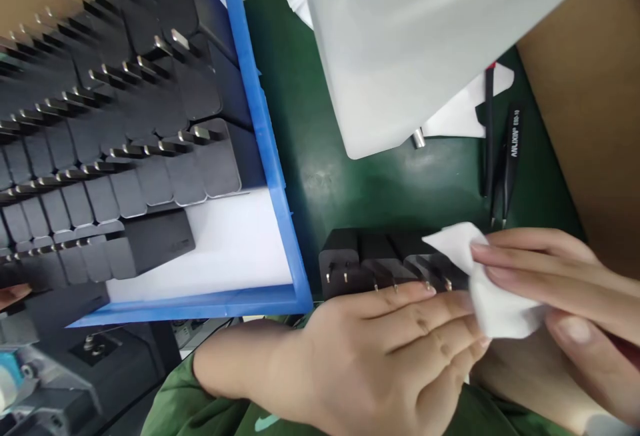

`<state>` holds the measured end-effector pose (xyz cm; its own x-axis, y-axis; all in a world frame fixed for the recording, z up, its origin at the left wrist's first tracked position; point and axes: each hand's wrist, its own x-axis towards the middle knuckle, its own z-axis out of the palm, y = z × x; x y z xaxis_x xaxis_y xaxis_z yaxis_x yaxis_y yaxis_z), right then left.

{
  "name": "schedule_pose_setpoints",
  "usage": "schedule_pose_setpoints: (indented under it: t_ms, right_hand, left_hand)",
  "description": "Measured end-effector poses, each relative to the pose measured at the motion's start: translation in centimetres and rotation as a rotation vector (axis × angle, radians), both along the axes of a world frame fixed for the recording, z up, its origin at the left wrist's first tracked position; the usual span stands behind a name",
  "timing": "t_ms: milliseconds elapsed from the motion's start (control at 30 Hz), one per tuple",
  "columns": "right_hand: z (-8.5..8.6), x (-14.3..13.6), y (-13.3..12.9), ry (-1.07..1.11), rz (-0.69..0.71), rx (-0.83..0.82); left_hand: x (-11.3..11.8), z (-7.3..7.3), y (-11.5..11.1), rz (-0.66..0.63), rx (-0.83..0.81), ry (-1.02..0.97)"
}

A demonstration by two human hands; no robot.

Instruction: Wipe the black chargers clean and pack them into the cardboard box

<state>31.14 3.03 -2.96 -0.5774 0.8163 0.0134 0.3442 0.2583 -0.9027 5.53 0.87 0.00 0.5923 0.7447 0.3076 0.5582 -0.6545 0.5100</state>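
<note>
Several black power adapters (383,247) with metal plug pins stand in a row on the green mat, close to me. My left hand (395,349) reaches in from the left, fingers stretched out along the near side of the row; its thumb is hidden. A folded white cloth (505,306) is pinched between the fingers and thumb of my right hand (555,283). The cloth's upper corner lies over the right end of the row, beside my left fingertips. What is under the cloth cannot be seen.
A blue tray (273,163) on the left holds rows of black adapters (215,163), pins up. A large grey housing (400,43) overhangs the green mat (320,189). Black tweezers (510,149) and a dark pen-like tool (488,136) lie at the right.
</note>
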Motion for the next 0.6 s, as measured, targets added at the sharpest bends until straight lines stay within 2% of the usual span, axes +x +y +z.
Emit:
schedule_pose_setpoints:
  t_ms: [67,200,333,533,600]
  right_hand:
    - [0.6,-1.5,0.9,-0.014,0.138,0.057]
    - [1.8,-3.8,3.0,0.013,0.196,0.074]
    - [3.1,-5.3,5.3,-0.018,0.371,0.068]
    - [4.2,-8.6,7.7,-0.087,0.555,-0.043]
    - [4.6,-9.2,8.1,-0.150,0.557,-0.130]
  left_hand:
    - [0.0,0.0,0.0,-0.003,-0.016,-0.029]
    - [-0.2,0.0,0.4,-0.066,0.044,-0.070]
    - [-0.6,-0.3,0.4,-0.057,0.071,-0.077]
    - [-0.9,-0.7,0.1,-0.095,0.196,-0.026]
    - [-1.0,-0.7,0.2,-0.107,0.215,-0.001]
